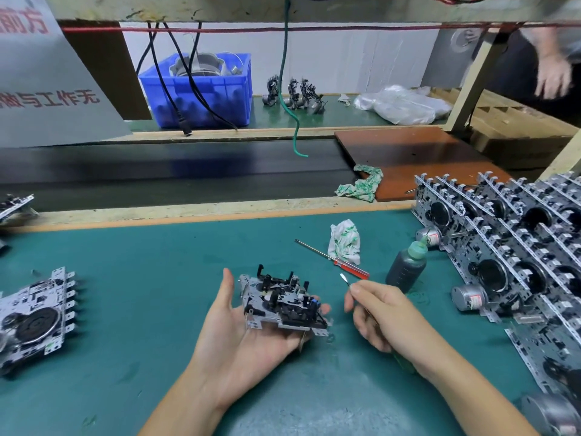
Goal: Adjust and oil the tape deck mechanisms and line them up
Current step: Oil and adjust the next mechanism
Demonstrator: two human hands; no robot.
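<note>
A tape deck mechanism (283,302) of grey metal and black plastic lies on the upturned palm of my left hand (242,328), above the green mat. My left fingers cradle it from below and the thumb stands free at its left. My right hand (382,313) grips a small green-handled screwdriver (345,277), whose flat tip points up and left, a short way right of the mechanism. A dark oil bottle (407,267) with a green nozzle stands just behind my right hand. Rows of mechanisms (515,247) lean together at the right.
A red-handled screwdriver (333,259) and a white-green rag (344,242) lie behind the hands. More mechanisms (34,316) lie at the left. A black conveyor belt (157,171) runs beyond the mat; a blue crate (198,89) and another person's hand (553,73) are farther back.
</note>
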